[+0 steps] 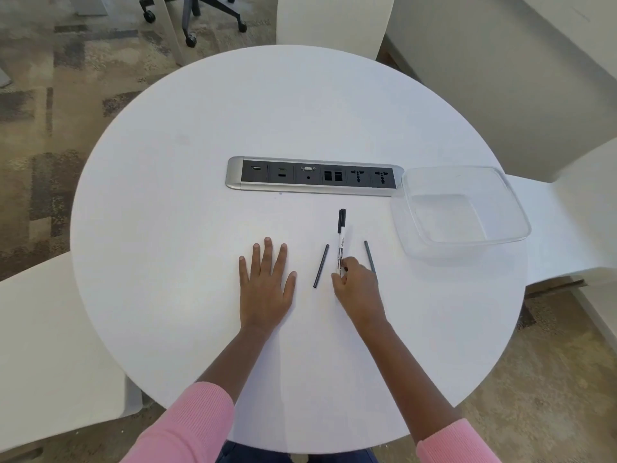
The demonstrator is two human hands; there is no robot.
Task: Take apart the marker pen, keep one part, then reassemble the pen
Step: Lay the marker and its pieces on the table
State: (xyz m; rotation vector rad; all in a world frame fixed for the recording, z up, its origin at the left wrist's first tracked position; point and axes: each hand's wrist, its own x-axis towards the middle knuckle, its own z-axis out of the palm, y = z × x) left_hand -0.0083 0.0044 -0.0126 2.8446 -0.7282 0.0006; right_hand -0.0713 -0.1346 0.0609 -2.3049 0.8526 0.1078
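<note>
My right hand [355, 282] is pinching the marker [340, 243] to lift it, while my left hand [267, 279] is resting flat and open, steadying me on the table [167, 228]

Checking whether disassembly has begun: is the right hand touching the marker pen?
Touching. The head view shows the right hand with fingertips on the marker pen barrel's lower end.

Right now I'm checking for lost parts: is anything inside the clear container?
No, the container holds nothing; both dark rods lie on the table beside the pen.
</note>
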